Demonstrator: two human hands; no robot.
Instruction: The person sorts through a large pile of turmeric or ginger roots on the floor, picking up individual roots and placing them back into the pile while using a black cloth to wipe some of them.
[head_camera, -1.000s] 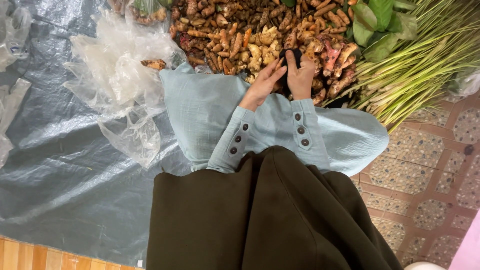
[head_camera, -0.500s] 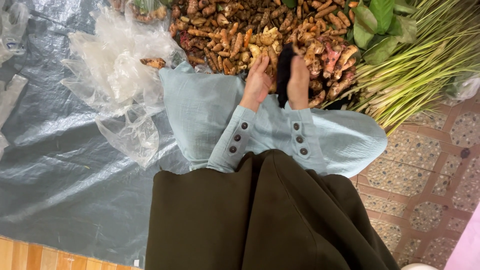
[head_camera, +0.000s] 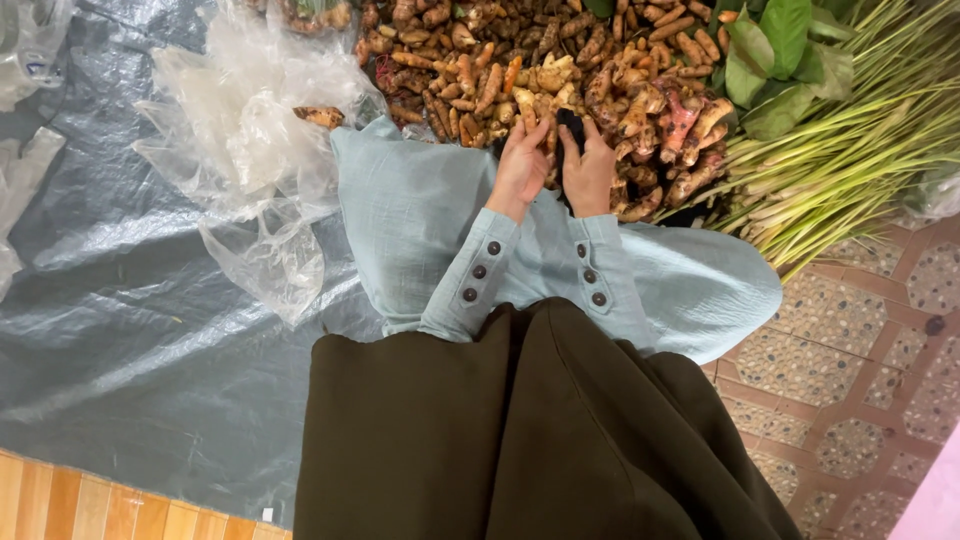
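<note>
Both hands are down at the near edge of the root pile (head_camera: 560, 60), which fills the twelve o'clock stretch of the view. The left hand (head_camera: 520, 165) lies with fingers loosely spread over the knobbly roots, and the right hand (head_camera: 590, 170) sits just beside it at about one o'clock, fingers curled against a small black thing (head_camera: 570, 130) caught between the two hands; whether it is truly pinched I cannot tell. To my eye the heap looks loose, so tugging at its foot might send roots rolling onto the pale blue skirt (head_camera: 420, 220) or the grey tarp (head_camera: 120, 330). The wide sleeves could also drag pieces along. Room is tight at two o'clock, where green stalks (head_camera: 850, 150) and broad leaves (head_camera: 790, 50) press against the pile. Crumpled clear plastic bags (head_camera: 240, 130) crowd ten o'clock. More open ground lies at eight o'clock on the tarp, and at four o'clock on the patterned floor tiles (head_camera: 850, 380).
</note>
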